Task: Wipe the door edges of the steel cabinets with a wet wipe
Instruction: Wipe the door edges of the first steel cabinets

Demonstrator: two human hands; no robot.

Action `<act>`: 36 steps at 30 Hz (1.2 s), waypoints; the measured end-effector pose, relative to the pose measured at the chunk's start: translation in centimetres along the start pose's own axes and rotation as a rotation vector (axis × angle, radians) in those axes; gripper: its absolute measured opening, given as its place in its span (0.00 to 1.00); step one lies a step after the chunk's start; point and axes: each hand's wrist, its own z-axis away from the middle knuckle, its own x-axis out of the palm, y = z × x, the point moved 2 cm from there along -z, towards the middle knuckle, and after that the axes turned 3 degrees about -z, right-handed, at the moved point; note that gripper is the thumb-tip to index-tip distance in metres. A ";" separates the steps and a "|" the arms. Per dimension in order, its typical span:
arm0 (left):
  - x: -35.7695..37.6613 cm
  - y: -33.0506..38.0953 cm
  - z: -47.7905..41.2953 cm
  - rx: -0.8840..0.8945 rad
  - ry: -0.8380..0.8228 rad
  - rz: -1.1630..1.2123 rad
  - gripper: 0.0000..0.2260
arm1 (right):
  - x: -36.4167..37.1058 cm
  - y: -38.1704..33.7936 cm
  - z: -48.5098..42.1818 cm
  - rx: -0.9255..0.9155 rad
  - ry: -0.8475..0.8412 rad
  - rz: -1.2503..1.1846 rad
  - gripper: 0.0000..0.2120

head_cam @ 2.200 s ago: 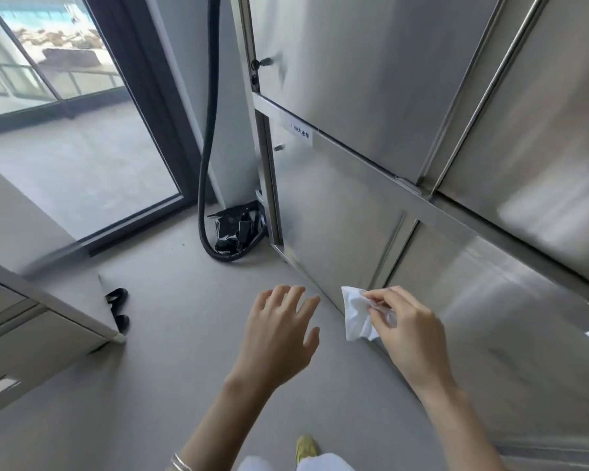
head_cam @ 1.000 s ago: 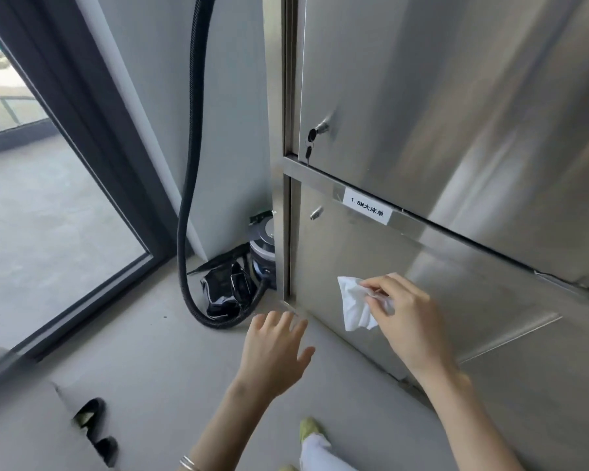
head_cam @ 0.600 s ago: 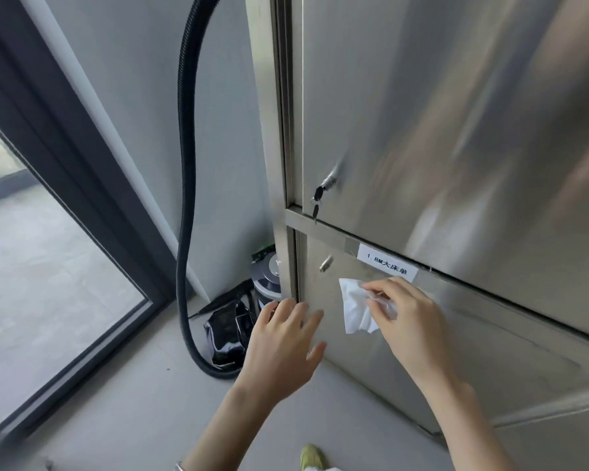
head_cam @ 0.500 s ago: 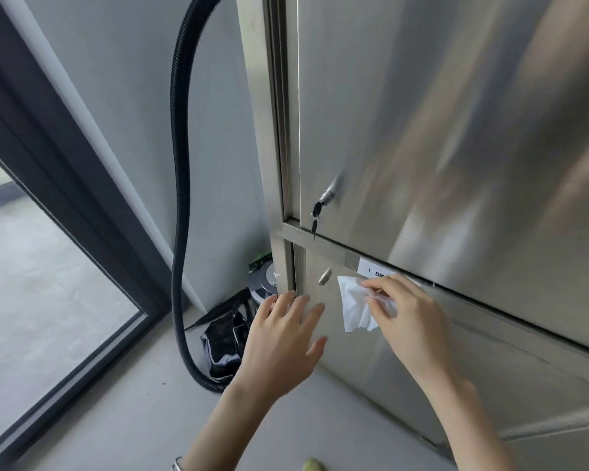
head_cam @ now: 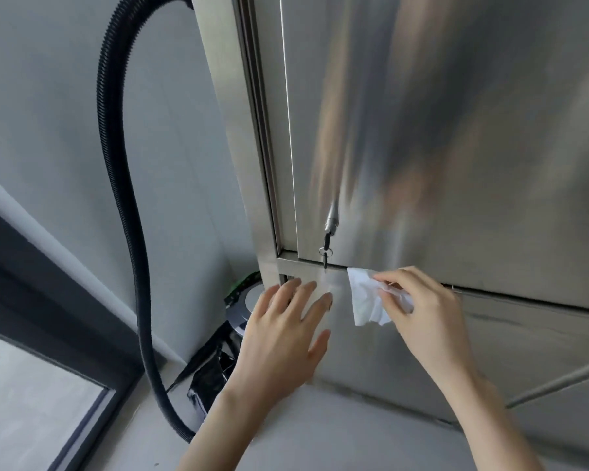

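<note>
A tall steel cabinet fills the right side, with an upper door [head_cam: 456,130] and a lower door [head_cam: 405,351] split by a horizontal rail. My right hand [head_cam: 425,314] pinches a white wet wipe [head_cam: 364,300] and holds it at the bottom edge of the upper door, just right of a key [head_cam: 326,244] hanging from the lock. My left hand [head_cam: 283,338] hovers with fingers spread in front of the lower door's top left corner; whether it touches the steel I cannot tell.
A black ribbed hose [head_cam: 123,198] hangs down the grey wall left of the cabinet and curves to a vacuum unit [head_cam: 242,307] on the floor in the corner. A dark door frame [head_cam: 31,317] stands at the far left. Grey floor lies below.
The view has tilted up and moved closer to the cabinet. Both hands rose: the wipe went from the lower door's face up to the upper door's bottom edge.
</note>
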 end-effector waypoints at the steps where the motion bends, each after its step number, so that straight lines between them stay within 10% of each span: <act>1: -0.5 -1.2 -0.2 0.032 0.014 0.013 0.17 | 0.1 -0.8 -0.2 0.006 0.036 -0.003 0.10; 25: -25.4 -18.2 -23.0 0.267 0.623 -0.121 0.28 | -10.7 -27.7 -28.9 -0.694 0.847 0.237 0.10; 36: -31.9 -18.7 -29.9 0.209 0.750 -0.128 0.37 | -13.3 -30.1 -35.9 -0.862 0.762 0.651 0.06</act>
